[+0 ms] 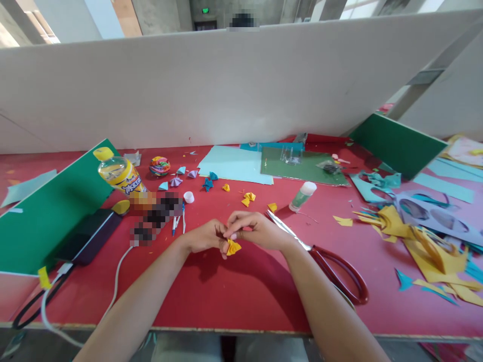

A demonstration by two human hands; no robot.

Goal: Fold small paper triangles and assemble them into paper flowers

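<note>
My left hand (210,236) is closed around a small folded yellow paper piece (233,247), held just above the red table. My right hand (258,230) meets it from the right, thumb and fingers drawn together at the left fingertips; what they pinch is hidden. Beyond the hands lie more folded yellow pieces (249,196), blue folded pieces (208,184) and pale purple ones (175,182). Large scissors (324,256) with red handles rest beside my right forearm, blades partly behind the wrist. An upright glue stick (303,196) with a white cap stands past them.
On the left are a yellow-capped bottle (123,173), a black power bank (88,236) with cables, and pens (183,218). Light blue sheets (234,163) and a green packet (302,168) lie at the back. Yellow paper scraps (433,251) cover the right. A white partition (226,90) rises behind.
</note>
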